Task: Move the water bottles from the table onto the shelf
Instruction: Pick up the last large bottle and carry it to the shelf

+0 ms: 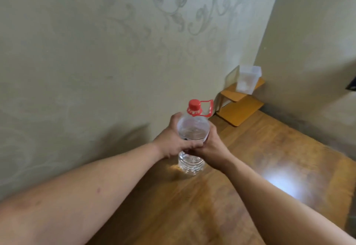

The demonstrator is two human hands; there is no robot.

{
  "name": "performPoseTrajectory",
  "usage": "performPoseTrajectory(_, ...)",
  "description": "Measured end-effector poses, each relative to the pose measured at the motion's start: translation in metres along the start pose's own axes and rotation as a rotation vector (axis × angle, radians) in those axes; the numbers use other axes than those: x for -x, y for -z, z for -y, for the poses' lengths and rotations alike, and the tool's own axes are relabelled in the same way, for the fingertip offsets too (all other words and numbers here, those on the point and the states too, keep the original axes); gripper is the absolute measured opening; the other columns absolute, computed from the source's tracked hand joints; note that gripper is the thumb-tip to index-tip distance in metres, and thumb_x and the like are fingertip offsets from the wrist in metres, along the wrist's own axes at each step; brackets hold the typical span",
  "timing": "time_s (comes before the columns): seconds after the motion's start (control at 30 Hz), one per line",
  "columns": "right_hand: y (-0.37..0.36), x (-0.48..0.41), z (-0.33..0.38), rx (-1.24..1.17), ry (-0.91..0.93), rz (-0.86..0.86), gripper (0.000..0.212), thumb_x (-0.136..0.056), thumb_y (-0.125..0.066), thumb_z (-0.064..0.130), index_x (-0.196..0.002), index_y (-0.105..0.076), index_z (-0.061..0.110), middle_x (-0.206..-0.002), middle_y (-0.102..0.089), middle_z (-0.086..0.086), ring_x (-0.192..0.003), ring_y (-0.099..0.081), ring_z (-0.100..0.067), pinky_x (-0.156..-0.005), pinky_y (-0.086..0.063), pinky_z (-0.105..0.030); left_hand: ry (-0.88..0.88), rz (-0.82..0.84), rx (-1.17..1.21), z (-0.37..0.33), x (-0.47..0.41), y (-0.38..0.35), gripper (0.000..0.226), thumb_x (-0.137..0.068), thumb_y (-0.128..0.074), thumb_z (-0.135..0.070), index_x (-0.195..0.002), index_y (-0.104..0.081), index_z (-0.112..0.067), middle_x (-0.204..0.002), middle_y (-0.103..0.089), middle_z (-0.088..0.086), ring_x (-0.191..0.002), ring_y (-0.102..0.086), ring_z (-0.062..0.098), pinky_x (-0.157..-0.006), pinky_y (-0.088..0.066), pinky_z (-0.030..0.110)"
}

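Note:
A large clear water bottle [192,129] with a red cap and a red carry handle stands upright near the table's far left edge, by the wall. My left hand [173,142] wraps its left side and my right hand [213,148] wraps its right side, fingers meeting at the front of its middle. Its base shows below my hands, at or just above the wooden table [269,158]; I cannot tell which. A small orange two-step shelf [238,110] sits in the far corner beyond the bottle.
A translucent plastic container [248,80] stands on the shelf's upper step; the lower step is bare. Patterned walls close in on the left and behind. A bright glare spot lies on the table to the right.

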State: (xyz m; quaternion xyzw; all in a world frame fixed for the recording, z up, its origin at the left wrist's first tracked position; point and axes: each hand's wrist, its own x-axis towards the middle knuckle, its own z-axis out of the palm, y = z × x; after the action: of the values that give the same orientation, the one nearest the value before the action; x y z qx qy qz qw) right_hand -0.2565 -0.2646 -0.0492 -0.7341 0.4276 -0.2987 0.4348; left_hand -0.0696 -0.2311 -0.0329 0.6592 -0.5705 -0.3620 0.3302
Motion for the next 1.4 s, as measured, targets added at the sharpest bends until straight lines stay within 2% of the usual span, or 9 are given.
performPoseTrajectory(0.1, -0.009, -0.001, 0.002, -0.109, 0.051, -0.035, 0.073, -0.069, -0.096, -0.002, -0.113, -0.051, 0.035, -0.112, -0.062, 0.016, -0.099, -0.066, 0.019, -0.084, -0.057, -0.009, -0.012, -0.019, 0.054, 0.008, -0.002, -0.005, 0.126, -0.058, -0.098, -0.054, -0.154, -0.019, -0.042, -0.135, -0.063, -0.008, -0.122, -0.065, 0.008, -0.113, -0.051, 0.037)
performPoseTrajectory(0.27, -0.02, -0.004, -0.024, -0.126, 0.052, -0.089, 0.094, -0.062, -0.098, 0.022, -0.138, -0.047, 0.046, -0.139, -0.054, 0.007, -0.125, -0.065, -0.008, -0.106, -0.058, -0.041, -0.016, -0.08, 0.07, 0.01, 0.004, -0.024, 0.122, -0.06, -0.098, -0.054, -0.152, -0.019, -0.047, -0.139, -0.06, -0.009, -0.127, -0.062, 0.013, -0.112, -0.052, 0.037)
performPoseTrajectory(0.47, -0.017, 0.0, 0.001, -0.149, 0.208, -0.052, 0.058, -0.076, -0.091, 0.001, -0.121, -0.069, 0.029, -0.113, -0.077, 0.002, -0.109, -0.076, -0.018, -0.094, -0.064, -0.044, 0.05, -0.091, 0.055, -0.001, 0.017, -0.02, 0.118, -0.06, -0.094, -0.059, -0.151, -0.019, -0.05, -0.139, -0.06, -0.011, -0.125, -0.062, 0.015, -0.112, -0.053, 0.038)
performPoseTrajectory(0.63, -0.027, 0.028, 0.016, -0.226, 0.259, -0.016, 0.051, -0.078, -0.089, -0.005, -0.121, -0.072, 0.015, -0.111, -0.079, -0.007, -0.107, -0.077, -0.026, -0.091, -0.064, -0.047, 0.066, -0.093, 0.088, 0.004, 0.048, -0.018, 0.115, -0.06, -0.094, -0.056, -0.149, -0.022, -0.051, -0.137, -0.062, -0.012, -0.124, -0.063, 0.012, -0.111, -0.053, 0.038)
performPoseTrajectory(0.8, -0.052, 0.084, 0.021, -0.248, 0.159, 0.041, 0.066, -0.073, -0.097, 0.005, -0.129, -0.066, 0.021, -0.12, -0.077, -0.005, -0.113, -0.076, -0.022, -0.095, -0.063, -0.041, 0.056, -0.095, 0.106, 0.018, 0.107, -0.013, 0.114, -0.056, -0.097, -0.053, -0.147, -0.028, -0.049, -0.133, -0.065, -0.013, -0.122, -0.065, 0.008, -0.11, -0.053, 0.037)
performPoseTrajectory(0.93, -0.078, 0.138, 0.028, -0.026, -0.039, 0.124, 0.099, -0.069, -0.1, 0.031, -0.148, -0.04, 0.026, -0.14, -0.058, 0.011, -0.126, -0.06, 0.001, -0.089, -0.052, -0.011, 0.054, -0.092, 0.144, 0.027, 0.174, 0.007, 0.114, -0.06, -0.098, -0.049, -0.149, -0.027, -0.046, -0.135, -0.062, -0.012, -0.123, -0.062, 0.009, -0.111, -0.052, 0.037)
performPoseTrajectory(1.0, -0.095, 0.166, 0.036, 0.055, -0.074, 0.152, 0.11, -0.067, -0.1, 0.041, -0.154, -0.032, 0.035, -0.147, -0.052, 0.016, -0.132, -0.053, 0.002, -0.098, -0.046, -0.017, 0.032, -0.094, 0.168, 0.033, 0.212, 0.025, 0.113, -0.063, -0.098, -0.046, -0.151, -0.026, -0.045, -0.137, -0.06, -0.012, -0.123, -0.062, 0.009, -0.111, -0.052, 0.036)
performPoseTrajectory(1.23, -0.182, 0.263, 0.143, 0.097, -0.01, 0.172, 0.1, -0.067, -0.1, 0.04, -0.147, -0.04, 0.047, -0.138, -0.059, 0.029, -0.125, -0.055, 0.014, -0.096, -0.047, -0.012, -0.126, -0.089, 0.21, 0.047, 0.37, 0.121, 0.111, -0.067, -0.097, -0.043, -0.15, -0.025, -0.047, -0.141, -0.058, -0.01, -0.127, -0.062, 0.01, -0.108, -0.056, 0.04)
performPoseTrajectory(1.4, -0.268, 0.327, 0.262, 0.04, 0.109, 0.17, 0.099, -0.067, -0.095, 0.045, -0.141, -0.035, 0.066, -0.133, -0.061, 0.033, -0.119, -0.062, 0.009, -0.098, -0.054, -0.035, -0.229, -0.19, 0.163, 0.057, 0.49, 0.22, 0.111, -0.069, -0.096, -0.047, -0.153, -0.024, -0.05, -0.146, -0.054, -0.019, -0.131, -0.06, 0.006, -0.106, -0.057, 0.04)
